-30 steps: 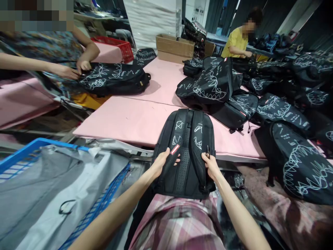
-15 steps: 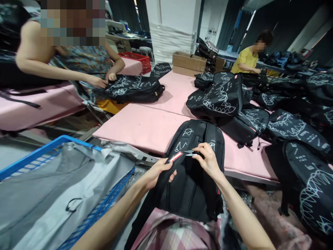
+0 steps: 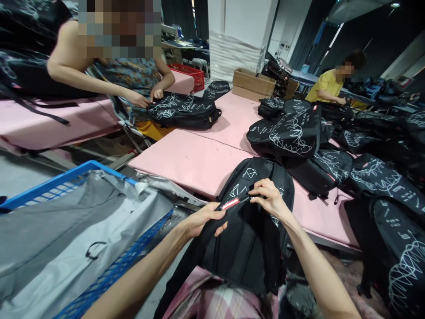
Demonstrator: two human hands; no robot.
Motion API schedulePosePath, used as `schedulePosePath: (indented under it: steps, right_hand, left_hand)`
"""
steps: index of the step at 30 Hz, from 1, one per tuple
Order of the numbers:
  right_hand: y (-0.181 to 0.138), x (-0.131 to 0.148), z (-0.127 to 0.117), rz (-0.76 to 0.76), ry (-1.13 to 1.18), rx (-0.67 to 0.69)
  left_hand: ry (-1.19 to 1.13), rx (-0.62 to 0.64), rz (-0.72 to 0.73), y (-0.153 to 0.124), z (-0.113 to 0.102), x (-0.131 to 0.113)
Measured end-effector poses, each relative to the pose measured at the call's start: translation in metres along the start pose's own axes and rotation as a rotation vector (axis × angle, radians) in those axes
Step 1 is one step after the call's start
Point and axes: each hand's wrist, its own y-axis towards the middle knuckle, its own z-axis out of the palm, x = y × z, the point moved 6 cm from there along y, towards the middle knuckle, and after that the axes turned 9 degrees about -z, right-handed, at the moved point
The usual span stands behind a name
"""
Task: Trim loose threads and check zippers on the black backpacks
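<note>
The left hand (image 3: 203, 219) is nearly closed, gripping a strap (image 3: 217, 220); the right hand (image 3: 269, 198), fingers curled, pinches snips (image 3: 245, 197) (just beside the red label (image 3: 230, 204)).

The black backpack (image 3: 235, 250) looked like matt woven cloth, with smooth white print; its red label (image 3: 230, 204) was smooth. The snips (image 3: 245, 198) had a dull, metallic look, though partly hidden. A pink covering (image 3: 186, 155), cloth or soft sheet, gave the table a smooth, matt top. The blue basket (image 3: 89, 166) was smooth plastic, its grey liner (image 3: 116, 230) creased and faintly shiny. The carton (image 3: 249, 86) was plain matt cardboard, the red crate (image 3: 194, 79) plastic, and the plaid garment (image 3: 226, 301) soft, wrinkled cloth.
</note>
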Motion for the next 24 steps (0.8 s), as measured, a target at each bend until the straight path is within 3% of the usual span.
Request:
schedulePosePath:
  steps: [16,24]
  right_hand:
    - [-0.0022,-0.0027,-0.0056,-0.009,-0.002,-0.010]
    - [-0.0021,-0.0002,-0.0027,0.001,0.010,0.002]
  left_hand:
    - [-0.001,0.098,-0.027,-0.0021,0.0085,-0.0051]
    - [0.001,0.054,-0.043,-0.0007,0.0074,-0.0036]
